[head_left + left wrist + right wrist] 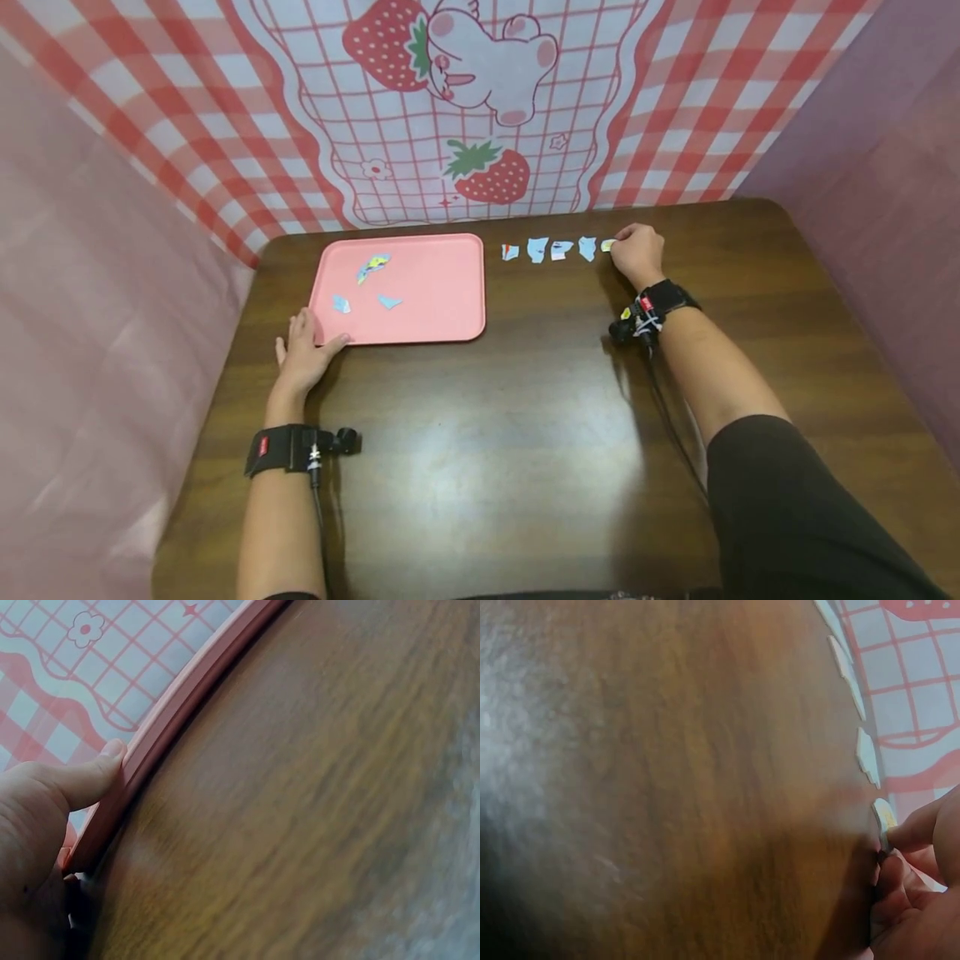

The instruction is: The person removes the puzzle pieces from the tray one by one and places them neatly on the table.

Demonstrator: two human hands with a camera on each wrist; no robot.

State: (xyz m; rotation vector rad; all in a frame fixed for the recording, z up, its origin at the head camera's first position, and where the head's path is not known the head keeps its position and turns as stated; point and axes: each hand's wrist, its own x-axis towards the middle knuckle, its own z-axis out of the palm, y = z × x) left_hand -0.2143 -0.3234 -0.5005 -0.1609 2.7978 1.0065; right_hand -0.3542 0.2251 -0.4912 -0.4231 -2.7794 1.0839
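Right hand (640,252) pinching a little piece (607,246) by the tabletop (480,442)'s far edge; left hand (303,358) spread, touching the tray (442,292) corner; loads of room below it.

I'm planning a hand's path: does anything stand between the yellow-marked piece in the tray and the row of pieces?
Only the raised right rim of the pink tray does; nothing else visible stands between that piece and the row.
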